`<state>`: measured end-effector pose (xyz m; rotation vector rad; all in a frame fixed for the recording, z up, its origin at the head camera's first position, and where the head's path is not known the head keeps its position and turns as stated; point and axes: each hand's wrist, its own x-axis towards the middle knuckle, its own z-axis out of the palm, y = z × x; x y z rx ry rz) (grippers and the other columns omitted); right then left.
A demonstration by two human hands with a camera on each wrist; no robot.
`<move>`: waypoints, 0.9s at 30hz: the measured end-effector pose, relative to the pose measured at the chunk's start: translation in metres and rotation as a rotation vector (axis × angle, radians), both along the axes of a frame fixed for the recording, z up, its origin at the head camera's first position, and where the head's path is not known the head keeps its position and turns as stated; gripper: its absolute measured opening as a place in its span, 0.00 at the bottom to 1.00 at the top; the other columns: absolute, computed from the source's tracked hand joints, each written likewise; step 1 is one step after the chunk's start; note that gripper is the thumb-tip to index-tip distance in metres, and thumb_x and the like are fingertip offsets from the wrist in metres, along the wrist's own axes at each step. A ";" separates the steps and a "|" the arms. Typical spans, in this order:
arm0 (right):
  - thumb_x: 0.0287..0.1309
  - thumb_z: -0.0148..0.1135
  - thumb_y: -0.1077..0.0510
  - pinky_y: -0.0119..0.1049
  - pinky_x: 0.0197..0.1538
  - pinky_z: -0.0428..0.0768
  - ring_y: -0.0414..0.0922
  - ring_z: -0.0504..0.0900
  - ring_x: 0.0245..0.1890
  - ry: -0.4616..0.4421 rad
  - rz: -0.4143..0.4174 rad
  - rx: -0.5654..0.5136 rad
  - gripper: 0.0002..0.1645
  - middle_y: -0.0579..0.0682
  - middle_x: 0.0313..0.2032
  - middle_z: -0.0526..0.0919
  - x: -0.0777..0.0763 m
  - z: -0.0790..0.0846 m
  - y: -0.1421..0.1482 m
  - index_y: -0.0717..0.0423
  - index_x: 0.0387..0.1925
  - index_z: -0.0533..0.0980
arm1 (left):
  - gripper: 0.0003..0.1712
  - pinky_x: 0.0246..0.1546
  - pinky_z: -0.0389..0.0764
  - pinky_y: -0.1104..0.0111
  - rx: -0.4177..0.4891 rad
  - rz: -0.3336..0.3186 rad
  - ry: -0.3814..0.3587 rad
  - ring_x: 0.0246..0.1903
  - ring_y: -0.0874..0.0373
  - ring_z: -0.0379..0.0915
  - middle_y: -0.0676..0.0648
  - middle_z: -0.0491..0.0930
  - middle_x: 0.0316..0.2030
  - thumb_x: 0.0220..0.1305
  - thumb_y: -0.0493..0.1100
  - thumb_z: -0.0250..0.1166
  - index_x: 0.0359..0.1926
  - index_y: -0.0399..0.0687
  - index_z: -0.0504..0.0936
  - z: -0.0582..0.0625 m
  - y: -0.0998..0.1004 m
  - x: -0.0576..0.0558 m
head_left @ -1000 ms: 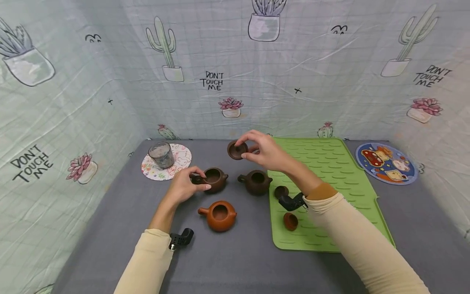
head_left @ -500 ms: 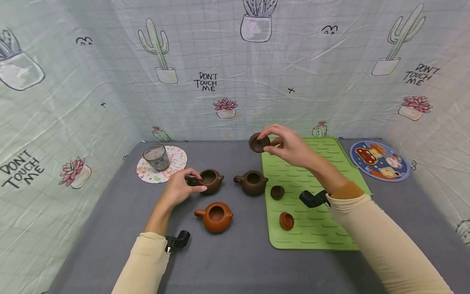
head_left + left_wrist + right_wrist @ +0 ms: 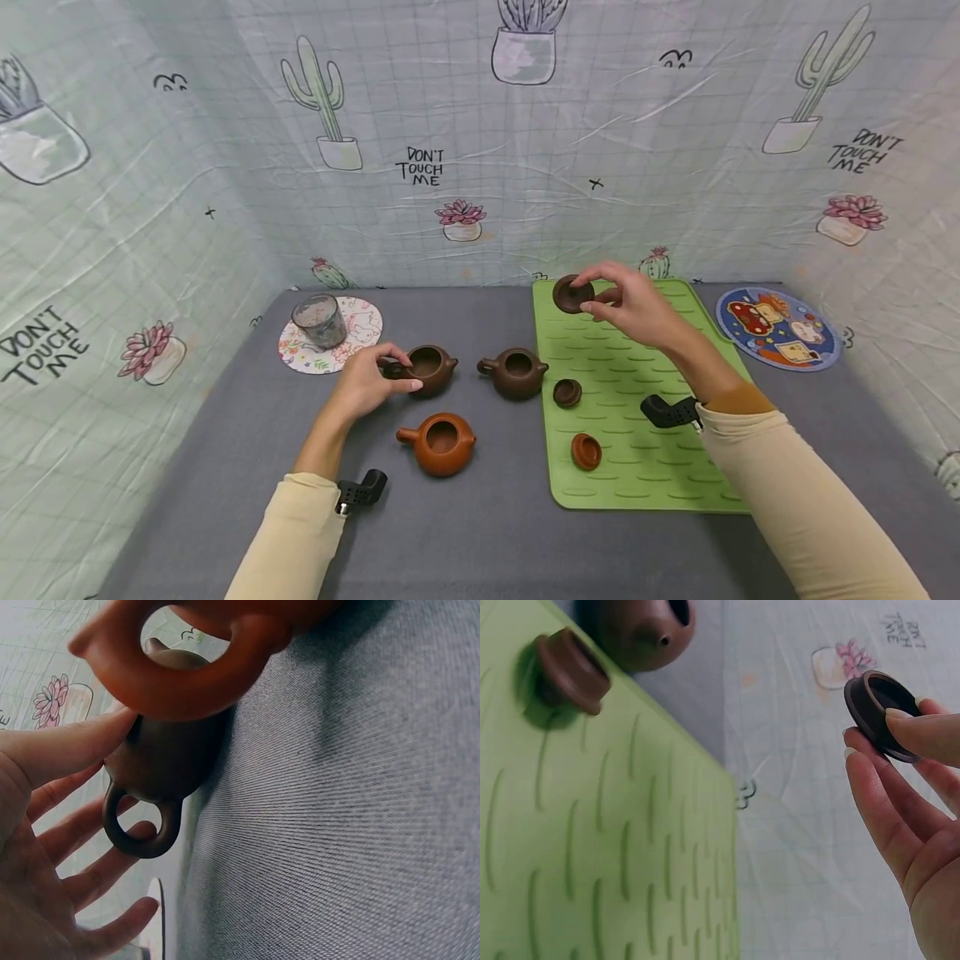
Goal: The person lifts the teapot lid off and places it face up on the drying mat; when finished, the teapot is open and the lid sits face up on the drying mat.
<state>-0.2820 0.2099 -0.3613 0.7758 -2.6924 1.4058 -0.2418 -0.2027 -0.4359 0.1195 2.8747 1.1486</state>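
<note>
Held up over the far left corner of the green mat (image 3: 637,487), a dark brown teapot lid (image 3: 567,302) is pinched between the thumb and fingers of my right hand (image 3: 637,310). Its hollow underside faces me in the head view. My left hand (image 3: 366,385) holds a dark brown lidless teapot (image 3: 441,382) on the handle side, thumb at its body and other fingers spread behind. To its right stands a second dark teapot (image 3: 517,387), also without a lid. Nearer me is an orange-brown teapot (image 3: 452,460), its top uncovered. A dark lid (image 3: 567,394) and an orange-brown lid (image 3: 586,452) lie on the mat.
A clear glass (image 3: 321,323) stands on a round white patterned coaster (image 3: 365,315) at the back left. At the back right lies a blue cartoon coaster (image 3: 777,340). A printed cloth wall (image 3: 525,225) borders the grey table (image 3: 480,542) behind and at the sides.
My right hand has carried the teapot lid rightward, from behind the dark teapots to above the green mat. My left hand has stayed at its teapot. The view has shifted slightly.
</note>
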 end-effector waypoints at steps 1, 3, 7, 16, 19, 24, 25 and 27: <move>0.66 0.63 0.70 0.29 0.38 0.84 0.49 0.88 0.41 -0.005 -0.003 0.005 0.19 0.62 0.61 0.74 0.000 -0.003 0.001 0.62 0.57 0.77 | 0.18 0.48 0.73 0.60 0.001 0.000 0.000 0.50 0.44 0.79 0.41 0.85 0.48 0.49 0.46 0.82 0.39 0.51 0.86 0.000 0.000 0.000; 0.66 0.63 0.70 0.30 0.38 0.85 0.53 0.88 0.43 -0.018 -0.012 0.013 0.19 0.62 0.63 0.74 -0.001 -0.008 0.004 0.62 0.58 0.77 | 0.18 0.48 0.73 0.60 0.001 0.001 -0.003 0.50 0.44 0.79 0.41 0.85 0.48 0.49 0.47 0.82 0.39 0.51 0.86 0.000 -0.001 0.000; 0.66 0.62 0.70 0.31 0.39 0.87 0.56 0.88 0.43 -0.055 -0.023 0.024 0.20 0.62 0.64 0.72 -0.001 -0.017 0.008 0.61 0.58 0.76 | 0.18 0.49 0.73 0.59 0.001 0.002 -0.011 0.51 0.44 0.79 0.41 0.85 0.49 0.49 0.47 0.82 0.40 0.51 0.86 0.001 -0.001 -0.002; 0.63 0.62 0.73 0.45 0.39 0.89 0.68 0.87 0.45 -0.118 0.006 0.042 0.20 0.66 0.65 0.72 -0.001 -0.042 0.010 0.65 0.56 0.76 | 0.18 0.46 0.74 0.60 -0.005 -0.020 0.011 0.48 0.45 0.80 0.41 0.86 0.47 0.49 0.47 0.82 0.39 0.51 0.86 0.001 -0.001 -0.003; 0.63 0.63 0.74 0.46 0.37 0.89 0.67 0.88 0.44 -0.120 0.018 0.059 0.20 0.68 0.64 0.73 0.000 -0.050 0.010 0.66 0.56 0.77 | 0.18 0.46 0.73 0.61 -0.002 -0.027 0.017 0.47 0.46 0.80 0.41 0.86 0.47 0.49 0.47 0.82 0.39 0.50 0.86 0.001 -0.002 -0.004; 0.61 0.63 0.75 0.44 0.35 0.88 0.63 0.89 0.40 -0.123 0.033 0.091 0.20 0.68 0.63 0.73 0.002 -0.061 0.007 0.67 0.55 0.77 | 0.17 0.45 0.73 0.62 -0.003 -0.028 0.015 0.47 0.46 0.80 0.41 0.86 0.47 0.49 0.47 0.82 0.39 0.50 0.86 0.001 -0.003 -0.005; 0.61 0.63 0.75 0.44 0.34 0.88 0.63 0.89 0.40 -0.123 0.036 0.097 0.20 0.68 0.63 0.74 0.002 -0.063 0.007 0.67 0.55 0.77 | 0.17 0.45 0.73 0.62 -0.003 -0.027 0.015 0.47 0.46 0.80 0.41 0.86 0.47 0.49 0.47 0.82 0.39 0.50 0.86 0.001 -0.003 -0.005; 0.61 0.63 0.75 0.43 0.34 0.88 0.61 0.89 0.39 -0.113 0.041 0.116 0.19 0.68 0.62 0.75 0.002 -0.066 0.005 0.66 0.54 0.78 | 0.17 0.46 0.73 0.62 -0.002 -0.026 0.014 0.47 0.46 0.80 0.41 0.86 0.47 0.49 0.46 0.82 0.39 0.50 0.86 0.001 -0.003 -0.005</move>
